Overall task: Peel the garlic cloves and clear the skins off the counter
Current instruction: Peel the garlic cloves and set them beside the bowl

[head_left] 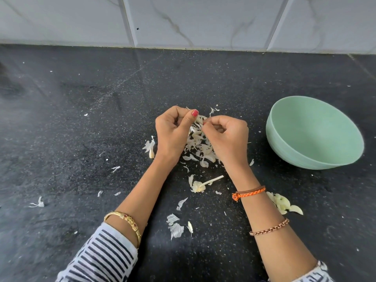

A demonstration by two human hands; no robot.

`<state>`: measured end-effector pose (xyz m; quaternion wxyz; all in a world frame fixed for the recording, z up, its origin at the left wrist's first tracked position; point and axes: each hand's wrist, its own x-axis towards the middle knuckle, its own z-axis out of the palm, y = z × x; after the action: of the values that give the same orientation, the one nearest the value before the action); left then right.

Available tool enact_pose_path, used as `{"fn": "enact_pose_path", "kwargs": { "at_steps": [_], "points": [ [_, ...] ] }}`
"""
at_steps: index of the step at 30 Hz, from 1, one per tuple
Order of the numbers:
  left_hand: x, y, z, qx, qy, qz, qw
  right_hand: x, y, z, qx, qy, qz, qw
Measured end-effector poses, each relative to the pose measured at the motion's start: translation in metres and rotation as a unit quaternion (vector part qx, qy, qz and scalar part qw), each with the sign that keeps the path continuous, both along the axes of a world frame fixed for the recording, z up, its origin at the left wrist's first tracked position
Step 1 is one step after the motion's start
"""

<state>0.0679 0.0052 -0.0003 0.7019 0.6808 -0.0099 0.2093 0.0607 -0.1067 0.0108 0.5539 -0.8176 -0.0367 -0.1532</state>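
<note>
I cannot see the garlic clove (199,119) whole: my left hand (172,133) and right hand (226,137) cover most of it. The skin pile (200,146) runs under both wrists. At 6 o'clock, both striped sleeves (101,259) are cut by the frame edge.

A pale green bowl (314,133) sits upright on the right side of the black speckled worktop (81,119), and no contents show in the part of its inside that is visible. Behind the worktop runs a wall of white tiles (203,19) with grey marble veining. One tile bears a small dark speck (137,28) near its left edge.
</note>
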Motion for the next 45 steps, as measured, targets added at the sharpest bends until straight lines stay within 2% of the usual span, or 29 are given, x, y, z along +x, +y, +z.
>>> {"fn": "enact_pose_path", "kwargs": {
  "at_steps": [7, 12, 16, 20, 24, 30, 36, 45],
  "points": [
    [0.000, 0.002, 0.003, -0.049, 0.046, -0.046, 0.997, -0.001, -0.003, 0.003, 0.043, -0.007, 0.023, 0.999],
    [0.000, 0.004, 0.007, -0.140, 0.092, -0.128, 0.977, 0.005, -0.017, 0.008, 0.103, -0.022, -0.061, 0.993],
    [0.002, 0.009, 0.010, -0.161, 0.104, -0.093, 0.977, 0.004, -0.015, 0.009, 0.096, -0.042, -0.066, 0.992],
    [0.000, 0.005, 0.011, -0.146, 0.119, -0.023, 0.982, 0.003, -0.008, 0.001, 0.070, -0.017, -0.037, 0.997],
    [0.002, 0.006, 0.009, -0.142, 0.122, 0.010, 0.982, 0.004, -0.011, 0.003, 0.051, -0.042, 0.028, 0.997],
    [0.002, 0.004, 0.007, -0.136, 0.091, 0.012, 0.987, 0.003, -0.007, 0.003, 0.000, -0.050, 0.058, 0.997],
    [0.000, 0.002, 0.005, -0.071, 0.036, 0.017, 0.997, 0.004, -0.007, 0.001, -0.026, -0.062, 0.069, 0.995],
    [-0.002, 0.001, 0.004, 0.001, 0.004, -0.013, 1.000, 0.005, -0.009, -0.004, -0.108, -0.052, 0.048, 0.992]
  ]
}}
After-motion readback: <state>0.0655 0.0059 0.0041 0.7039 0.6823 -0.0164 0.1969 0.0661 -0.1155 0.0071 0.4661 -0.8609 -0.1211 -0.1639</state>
